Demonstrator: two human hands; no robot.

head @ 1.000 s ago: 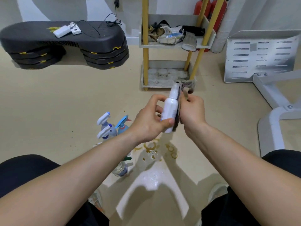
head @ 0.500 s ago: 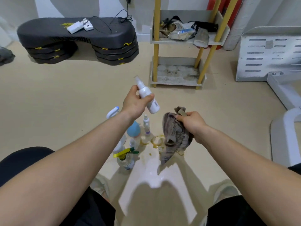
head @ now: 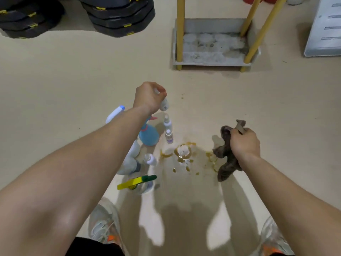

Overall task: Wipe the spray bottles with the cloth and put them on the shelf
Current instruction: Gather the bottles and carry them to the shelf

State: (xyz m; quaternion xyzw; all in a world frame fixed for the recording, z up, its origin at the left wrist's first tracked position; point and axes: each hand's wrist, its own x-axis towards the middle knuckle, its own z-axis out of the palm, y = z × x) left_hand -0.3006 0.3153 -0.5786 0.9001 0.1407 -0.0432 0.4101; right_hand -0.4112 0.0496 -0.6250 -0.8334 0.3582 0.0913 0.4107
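One bottle [head: 164, 105] hangs centre-frame, our left hand [head: 149, 97] gripping its top: light, smooth (probably slippery), so we advise holding mid-body. Our right hand [head: 243, 143] clutches the soft cloth [head: 224, 156].

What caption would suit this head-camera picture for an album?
Left hand holds a small white spray bottle over the floor; right hand grips a brown cloth, shelf ahead.

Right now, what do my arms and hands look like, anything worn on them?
The left arm and right arm are bare, no sleeve in view. The left hand and right hand wear no gloves; no watch, bracelet or ring shows.
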